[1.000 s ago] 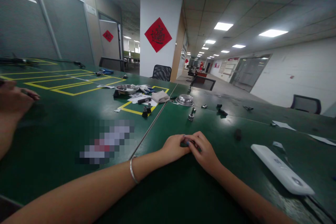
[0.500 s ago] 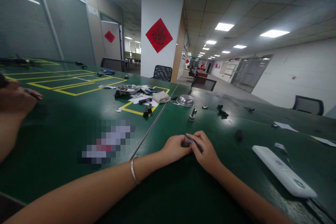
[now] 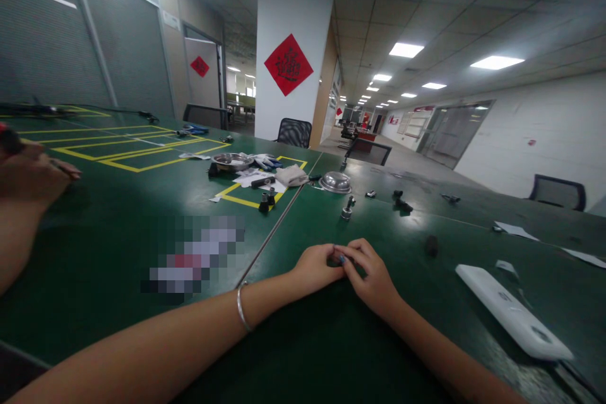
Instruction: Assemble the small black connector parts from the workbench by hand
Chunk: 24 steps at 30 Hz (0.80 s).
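My left hand (image 3: 315, 265) and my right hand (image 3: 370, 268) meet above the green table (image 3: 303, 353), fingertips touching. Both have curled fingers pressed together at the tips. Bluish nails show there; whether a small thing sits between the fingers is too fine to make out. A silver bracelet (image 3: 242, 307) circles my left wrist. Just beyond my hands stands a small metal fitting (image 3: 347, 208). A silver metal bowl (image 3: 335, 181), seemingly upside down, lies farther back.
At far left is another person's hand (image 3: 35, 173). A blurred-out object (image 3: 196, 259) lies left of my arms, a white power bank (image 3: 514, 309) with a cable at right. Behind are a metal dish (image 3: 231, 161), a cloth (image 3: 291, 175), black fittings (image 3: 266, 200) and a dark cylinder (image 3: 431, 245).
The fingertips of my right hand have shifted slightly against those of my left. The other person's hand has moved slightly, and a red-and-dark item shows more in it.
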{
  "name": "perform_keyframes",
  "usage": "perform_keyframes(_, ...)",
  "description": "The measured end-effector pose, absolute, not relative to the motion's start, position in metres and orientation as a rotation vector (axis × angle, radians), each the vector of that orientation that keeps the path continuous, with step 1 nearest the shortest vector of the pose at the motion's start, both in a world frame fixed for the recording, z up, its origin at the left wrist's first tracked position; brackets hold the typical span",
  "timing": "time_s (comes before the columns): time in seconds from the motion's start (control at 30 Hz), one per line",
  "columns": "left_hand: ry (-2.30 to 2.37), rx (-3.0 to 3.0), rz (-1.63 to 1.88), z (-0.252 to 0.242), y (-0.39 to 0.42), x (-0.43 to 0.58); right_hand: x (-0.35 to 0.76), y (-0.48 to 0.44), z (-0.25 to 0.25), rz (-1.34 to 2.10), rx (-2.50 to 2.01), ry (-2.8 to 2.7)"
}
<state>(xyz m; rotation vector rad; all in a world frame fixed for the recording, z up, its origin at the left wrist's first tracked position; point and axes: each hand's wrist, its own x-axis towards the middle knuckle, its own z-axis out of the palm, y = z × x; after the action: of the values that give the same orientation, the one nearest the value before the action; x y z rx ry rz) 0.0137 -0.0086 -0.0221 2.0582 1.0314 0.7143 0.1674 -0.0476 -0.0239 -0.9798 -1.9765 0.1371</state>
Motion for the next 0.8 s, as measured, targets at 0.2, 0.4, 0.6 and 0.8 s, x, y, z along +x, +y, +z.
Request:
perform_keyframes(0.2,0.981,2.04,0.757,-0.0228,-0.0091,0.0134,0.1689,-0.0478,-0.0237,0.162,-0.932,-1.984)
perform_keyframes(0.4,1.036,2.091,0.738,-0.0179,-0.0119,0.0119,0.1674,-0.0484,-0.0217,0.147,-1.044,-1.959)
perform_keyframes(0.6,0.997,2.143,0.753,-0.0188,-0.0099,0.0117,0.1669,-0.0513,-0.0176,0.19,-0.903,-1.996)
perform_keyframes(0.8,1.069,2.198,0.709,-0.0165,-0.0095,0.0125,0.1659,-0.0488,-0.0196,0.178,-0.907,-1.94)
